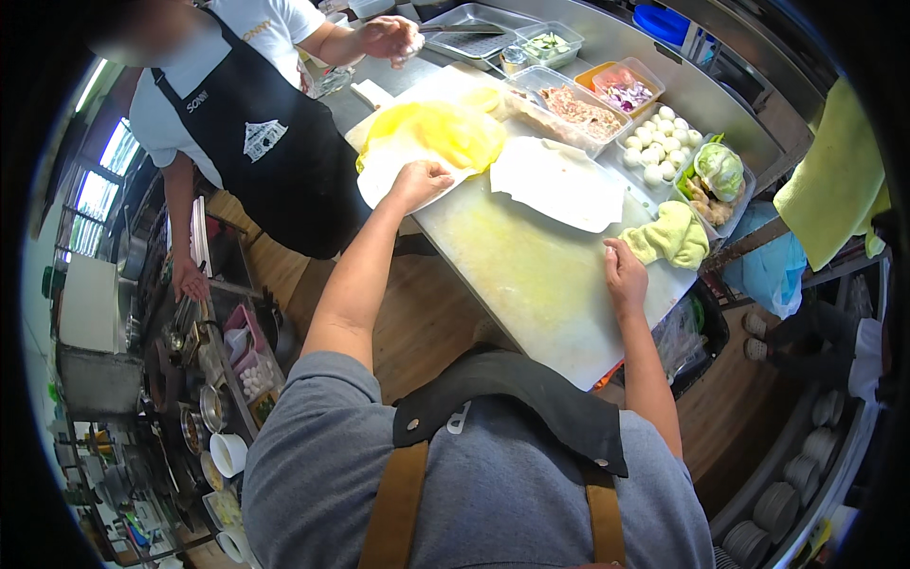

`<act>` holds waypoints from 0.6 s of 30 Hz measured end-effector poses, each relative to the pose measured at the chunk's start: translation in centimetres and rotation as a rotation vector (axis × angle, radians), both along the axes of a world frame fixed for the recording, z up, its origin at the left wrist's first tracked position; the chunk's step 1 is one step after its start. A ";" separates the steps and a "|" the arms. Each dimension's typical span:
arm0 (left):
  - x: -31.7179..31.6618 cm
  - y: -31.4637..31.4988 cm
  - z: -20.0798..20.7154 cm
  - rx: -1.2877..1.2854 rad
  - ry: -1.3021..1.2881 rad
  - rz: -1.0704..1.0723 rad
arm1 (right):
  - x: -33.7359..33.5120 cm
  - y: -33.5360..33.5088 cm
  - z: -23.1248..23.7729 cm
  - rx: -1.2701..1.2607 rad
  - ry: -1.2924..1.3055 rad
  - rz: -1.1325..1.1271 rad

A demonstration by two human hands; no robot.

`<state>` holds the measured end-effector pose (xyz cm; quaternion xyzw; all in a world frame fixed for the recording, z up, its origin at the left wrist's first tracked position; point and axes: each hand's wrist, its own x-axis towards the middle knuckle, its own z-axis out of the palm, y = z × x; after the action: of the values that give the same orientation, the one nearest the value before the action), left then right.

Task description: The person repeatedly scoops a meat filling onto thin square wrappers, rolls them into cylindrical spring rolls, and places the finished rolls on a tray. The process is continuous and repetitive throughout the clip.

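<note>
A crumpled, thin yellow sheet (438,131) lies over a white, paper-like sheet (377,186) at the far left of the cutting board (512,275). My left hand (422,184) is closed at the near edge of the two, fingers curled over the white sheet. To its right lies another white sheet (559,185), flat and bare. My right hand (627,277) rests at the board's right side with fingers curled and nothing visible in them. Its fingertips are right beside a bunched yellow-green cloth (671,235); whether they touch it I cannot tell.
Along the board's far side stand tubs of minced meat (578,112), chopped purple onion (627,93), white balls (661,142) and lettuce (718,171). A co-worker in a black apron (270,142) stands at the left, one hand (391,40) over the table. Plates (777,512) are stacked at lower right.
</note>
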<state>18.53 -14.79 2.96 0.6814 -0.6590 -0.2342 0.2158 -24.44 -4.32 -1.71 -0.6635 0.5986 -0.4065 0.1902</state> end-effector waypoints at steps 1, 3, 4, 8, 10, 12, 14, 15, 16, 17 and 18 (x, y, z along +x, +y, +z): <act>0.2 -0.2 -0.2 0.029 0.038 0.011 | 0.0 0.0 0.0 0.003 -0.003 -0.001; 0.0 -0.2 0.1 0.090 0.148 0.039 | -0.2 0.1 -0.1 0.011 -0.010 -0.009; -0.1 -0.2 0.2 0.122 0.221 0.058 | -0.3 0.1 -0.1 0.006 -0.003 -0.011; -0.1 -0.5 0.0 0.158 0.526 0.117 | -0.5 0.1 0.2 0.010 -0.004 -0.017; 4.4 -2.1 -2.7 0.229 0.576 0.111 | 0.4 -0.3 0.5 0.001 -0.023 0.017; 4.0 -2.9 -2.8 0.298 0.543 0.087 | 0.0 -0.3 0.1 -0.013 -0.016 0.007; 0.8 -2.8 -0.5 0.345 0.418 0.067 | -0.8 -0.1 -0.2 0.000 -0.015 -0.023; 0.4 -2.9 -0.1 0.346 0.349 0.077 | -0.9 -0.1 -0.1 0.002 -0.022 -0.023; -0.1 -3.0 0.1 0.347 0.281 0.083 | -1.0 -0.2 -0.2 -0.017 -0.011 -0.026; -0.5 -3.2 0.2 0.347 0.215 0.087 | -1.2 -0.2 -0.2 -0.035 0.002 -0.031; 0.6 -3.8 -1.2 0.230 0.192 0.137 | -1.0 -0.3 -0.2 -0.056 0.010 -0.023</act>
<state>19.09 -18.62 1.78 0.7195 -0.5562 -0.3567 0.2139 -25.47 -4.64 -1.88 -0.6636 0.5956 -0.4219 0.1641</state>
